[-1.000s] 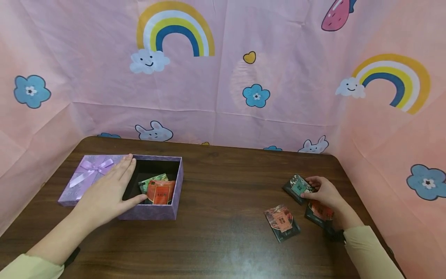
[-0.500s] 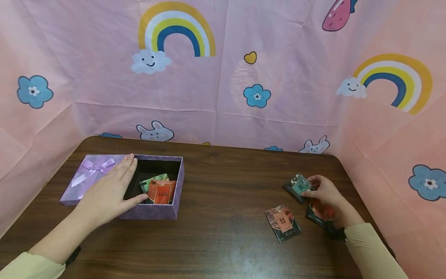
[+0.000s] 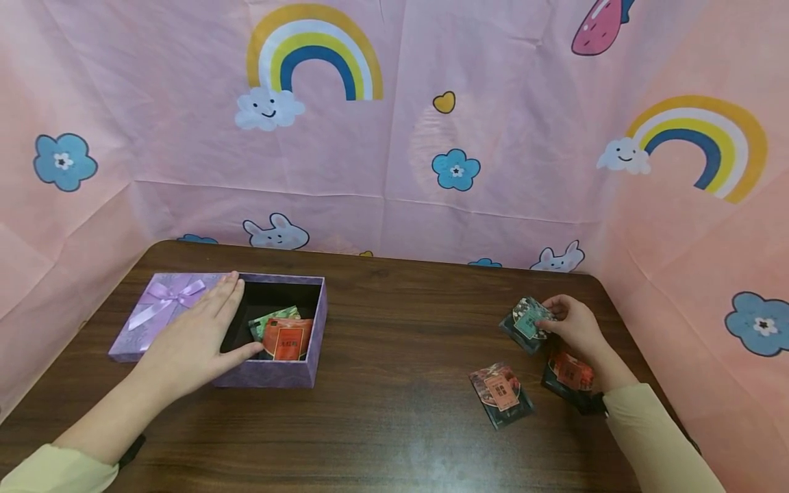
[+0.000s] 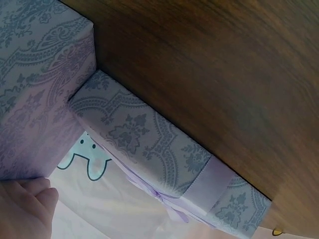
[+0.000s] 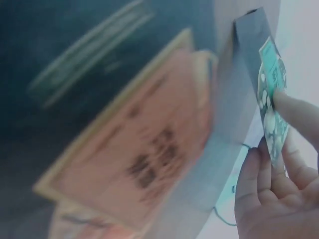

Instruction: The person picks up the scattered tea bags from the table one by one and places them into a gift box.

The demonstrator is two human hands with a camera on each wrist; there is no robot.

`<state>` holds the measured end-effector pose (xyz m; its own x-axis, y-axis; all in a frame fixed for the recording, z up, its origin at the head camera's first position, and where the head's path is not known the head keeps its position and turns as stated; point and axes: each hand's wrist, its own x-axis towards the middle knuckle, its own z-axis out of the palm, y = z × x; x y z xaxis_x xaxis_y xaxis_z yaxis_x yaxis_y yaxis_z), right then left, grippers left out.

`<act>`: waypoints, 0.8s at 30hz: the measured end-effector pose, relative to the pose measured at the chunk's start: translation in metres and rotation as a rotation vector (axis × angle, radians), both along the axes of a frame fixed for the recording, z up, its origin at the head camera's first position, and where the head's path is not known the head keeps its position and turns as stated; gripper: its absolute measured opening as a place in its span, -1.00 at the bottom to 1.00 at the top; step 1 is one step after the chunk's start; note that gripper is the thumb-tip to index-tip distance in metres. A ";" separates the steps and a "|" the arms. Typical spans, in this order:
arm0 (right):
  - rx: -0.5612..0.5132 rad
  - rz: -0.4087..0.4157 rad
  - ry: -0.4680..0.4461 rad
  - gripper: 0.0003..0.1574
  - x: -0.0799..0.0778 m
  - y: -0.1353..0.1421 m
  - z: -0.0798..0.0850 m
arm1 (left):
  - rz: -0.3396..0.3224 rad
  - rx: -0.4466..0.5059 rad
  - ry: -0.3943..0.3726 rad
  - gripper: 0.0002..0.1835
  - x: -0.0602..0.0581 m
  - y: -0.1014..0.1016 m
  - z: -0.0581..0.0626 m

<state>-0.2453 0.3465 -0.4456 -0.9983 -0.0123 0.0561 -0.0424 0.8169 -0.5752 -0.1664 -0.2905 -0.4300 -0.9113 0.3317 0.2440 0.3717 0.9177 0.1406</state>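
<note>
In the head view, my left hand [image 3: 188, 335] lies with straight fingers across the left side of an open purple gift box [image 3: 292, 373], its thumb over the front rim. Against the box's left side is a patterned lid [image 3: 144, 325] with a lilac bow. Inside the box lie a red tea packet [image 3: 288, 339] and a green tea packet [image 3: 264, 319]. My right hand [image 3: 576, 325] pinches a dark tea packet with a green label [image 3: 524, 322] between thumb and fingers. The right wrist view shows this green-labelled packet [image 5: 271, 99] tilted up, seen nearly edge-on.
Two dark tea packets with red labels lie on the brown wooden table [image 3: 394, 342]: one nearer the middle [image 3: 501, 397], the other [image 3: 567, 373] below my right wrist. A pink cartoon-print cloth [image 3: 339, 157] surrounds the table's back and sides.
My right hand has raised the green-labelled packet slightly, and more of the red-labelled packet beneath the wrist shows. My left hand stays on the box.
</note>
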 end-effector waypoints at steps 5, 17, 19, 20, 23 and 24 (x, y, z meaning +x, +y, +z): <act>-0.005 0.001 0.064 -0.70 -0.005 -0.010 0.010 | -0.003 -0.002 0.002 0.21 -0.001 0.000 0.000; -0.052 0.010 0.127 -0.76 -0.019 -0.032 0.026 | -0.007 -0.001 0.012 0.20 0.000 0.001 -0.001; -0.061 0.010 0.132 -0.76 -0.020 -0.038 0.029 | -0.006 -0.004 0.011 0.20 0.000 0.001 0.000; -0.061 0.012 0.139 -0.76 -0.021 -0.040 0.030 | -0.006 -0.005 0.011 0.20 0.000 0.001 0.000; -0.055 0.017 0.161 -0.77 -0.024 -0.050 0.034 | -0.005 -0.006 0.008 0.20 0.001 0.001 0.001; -0.053 0.019 0.169 -0.77 -0.025 -0.053 0.036 | -0.004 -0.007 0.009 0.20 0.001 0.001 0.001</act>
